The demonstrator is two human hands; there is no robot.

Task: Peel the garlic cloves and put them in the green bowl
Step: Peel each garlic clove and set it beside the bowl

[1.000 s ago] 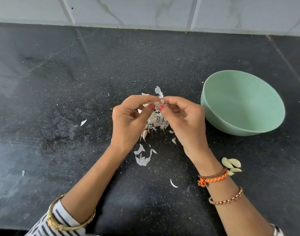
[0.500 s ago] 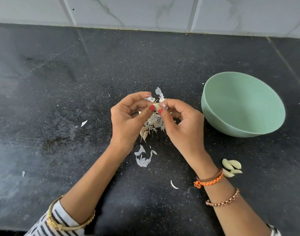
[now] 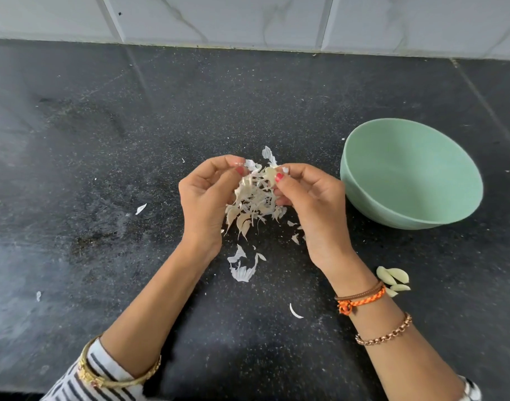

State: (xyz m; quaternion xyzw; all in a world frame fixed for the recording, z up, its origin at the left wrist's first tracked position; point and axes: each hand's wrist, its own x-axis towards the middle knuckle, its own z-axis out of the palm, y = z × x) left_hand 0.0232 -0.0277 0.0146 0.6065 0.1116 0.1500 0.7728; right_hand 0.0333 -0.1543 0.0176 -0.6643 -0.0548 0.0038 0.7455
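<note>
My right hand (image 3: 311, 204) pinches a garlic clove (image 3: 270, 175); my left hand (image 3: 204, 198) pinches peel (image 3: 252, 164). Green bowl (image 3: 363, 195) sits right, on the worktop (image 3: 103, 169).

Pale garlic clove (image 3: 270, 175) beside green bowl (image 3: 410, 172)

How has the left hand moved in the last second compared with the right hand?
Yes. The left hand has pulled leftward, away from the right hand and the green bowl, opening a gap over the pile of garlic skins.
</note>
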